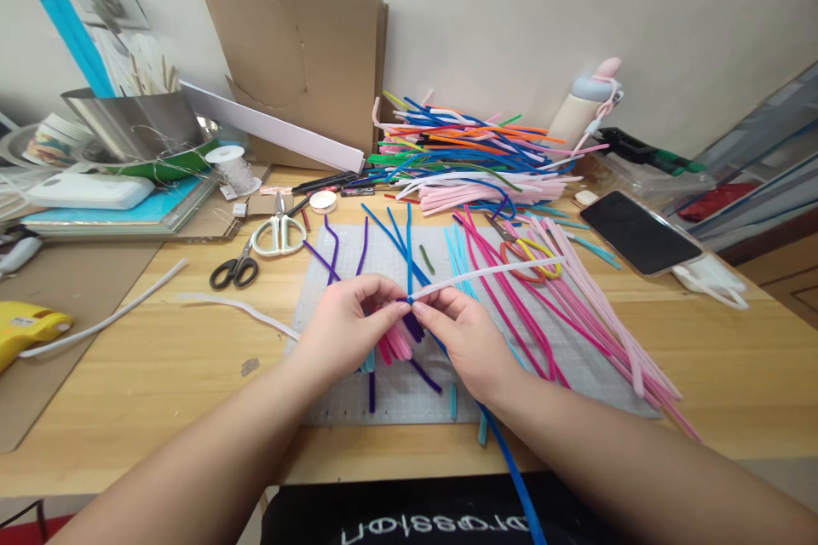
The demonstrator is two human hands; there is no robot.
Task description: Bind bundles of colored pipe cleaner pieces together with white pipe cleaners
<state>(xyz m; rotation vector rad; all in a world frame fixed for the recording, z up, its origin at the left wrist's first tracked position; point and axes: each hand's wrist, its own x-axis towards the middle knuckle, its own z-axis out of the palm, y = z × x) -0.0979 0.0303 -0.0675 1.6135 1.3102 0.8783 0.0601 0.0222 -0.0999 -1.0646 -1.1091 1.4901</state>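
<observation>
My left hand (348, 315) is closed around a bundle of short pink, purple and light-blue pipe cleaners (396, 344), seen below its fingers. Thumb and fingers of my right hand (473, 339) pinch at the same spot, tip to tip with the left. From this pinch a white pipe cleaner (495, 270) runs out to the right, passing over the right fingers. A blue pipe cleaner (410, 251) stands straight up from between the fingertips. Exactly which strand the right fingertips grip is partly hidden. Underneath lies a grey cutting mat (345, 396) with loose purple pipe cleaners (371, 392).
Pink pipe cleaners (613, 324) and orange-yellow scissors (530, 260) lie right. Behind is a mixed pile of pipe cleaners (473, 153). White scissors (279, 234), black scissors (235, 271) and a yellow glue gun (31, 328) are left; a phone (641, 230) rests far right.
</observation>
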